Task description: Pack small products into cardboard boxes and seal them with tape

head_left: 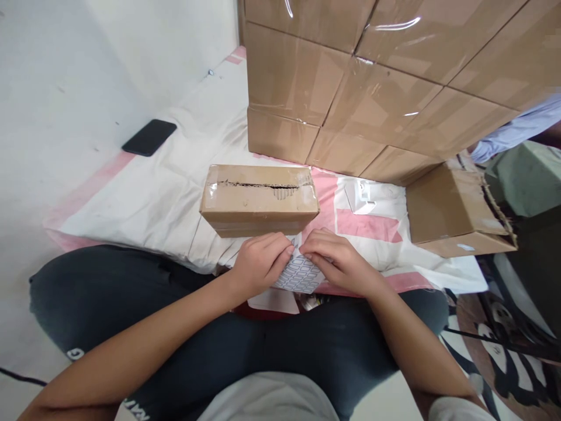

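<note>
Left hand (265, 260): grip narrow, thumb and fingers pinching the near edge area of a patterned sheet (300, 272). Right hand (337, 257): grip narrow, fingertips at the sheet's other side, close to the left. Sheet: white with rows of blue-grey outlined shapes, between my two hands, above the lap, just on the near side of the closed carton.

Closed carton (260, 199): brown, taped, a ragged slit along its top, resting on the white and pink cloth (175, 199). Stacked cartons (333, 88): brown, taped, beyond it and to the right. Open carton (456, 210): at right, torn rim. Small white item (362, 196): on the cloth, between closed and open cartons. Phone (149, 137): black, flat, far left.
</note>
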`<state>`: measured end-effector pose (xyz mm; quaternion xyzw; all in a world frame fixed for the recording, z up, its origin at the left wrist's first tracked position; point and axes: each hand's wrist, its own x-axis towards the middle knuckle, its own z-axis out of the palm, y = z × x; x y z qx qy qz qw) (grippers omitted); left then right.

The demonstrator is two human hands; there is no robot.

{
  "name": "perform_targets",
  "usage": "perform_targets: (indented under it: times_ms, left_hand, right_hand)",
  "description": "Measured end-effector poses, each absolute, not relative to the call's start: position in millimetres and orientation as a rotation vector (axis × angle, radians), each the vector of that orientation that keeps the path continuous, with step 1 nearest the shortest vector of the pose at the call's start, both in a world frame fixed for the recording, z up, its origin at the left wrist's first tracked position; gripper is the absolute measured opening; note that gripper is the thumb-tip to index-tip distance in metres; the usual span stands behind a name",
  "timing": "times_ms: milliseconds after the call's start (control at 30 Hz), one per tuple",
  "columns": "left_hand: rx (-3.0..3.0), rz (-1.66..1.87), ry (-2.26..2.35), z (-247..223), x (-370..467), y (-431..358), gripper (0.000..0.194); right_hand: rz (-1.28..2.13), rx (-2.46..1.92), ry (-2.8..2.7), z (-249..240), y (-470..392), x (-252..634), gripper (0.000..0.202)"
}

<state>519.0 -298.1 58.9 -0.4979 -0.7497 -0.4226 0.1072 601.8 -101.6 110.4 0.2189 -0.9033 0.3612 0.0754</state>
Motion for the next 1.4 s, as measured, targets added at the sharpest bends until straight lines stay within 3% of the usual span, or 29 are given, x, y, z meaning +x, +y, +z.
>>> perform_targets:
  times_ms: [200, 433, 633, 700, 833, 900, 1133, 1233, 1400]
  left_hand:
    - [-1.433, -1.329, -2.258, 58.5, 513.4, -299.2, 0.023]
    - [-1.381, -1.411, -2.286, 56.0, 510.2, -300.2, 0.020]
    - [-1.402, -1.438, -2.279, 54.0, 509.4, -301.3, 0.016]
    - [-1.432, -1.410, -2.247, 52.4, 508.3, -301.9, 0.016]
    - [-1.453, -1.319, -2.204, 49.4, 504.9, -302.6, 0.018]
    - [-1.441, -1.302, -2.227, 48.6, 503.5, -302.1, 0.019]
    - [-1.536, -1.292, -2.277, 44.5, 500.2, -297.8, 0.015]
    - [-1.610, -1.265, -2.228, 41.7, 499.4, -295.0, 0.008]
    - [-1.530, -1.150, -1.982, 43.1, 491.6, -301.4, 0.012]
  right_hand:
    - [1.117, 0.556, -2.822, 118.6, -79.4, 598.7, 0.018]
    - [1.159, -0.221, -2.887, 114.2, 35.4, 596.5, 0.024]
    - [0.628, -0.588, -2.451, 96.2, 30.3, 579.7, 0.031]
    - [0.876, -0.496, -2.347, 100.0, -3.2, 577.7, 0.031]
    - [1.749, -0.082, -2.568, 107.3, -72.3, 585.6, 0.034]
    - [1.861, 0.116, -2.635, 106.4, -92.7, 589.3, 0.031]
    - [1.744, 0.197, -2.671, 88.7, -100.0, 584.9, 0.035]
    - [1.664, 0.280, -2.730, 84.1, -87.4, 581.1, 0.017]
    - [1.167, -0.111, -2.680, 89.5, -16.1, 576.2, 0.009]
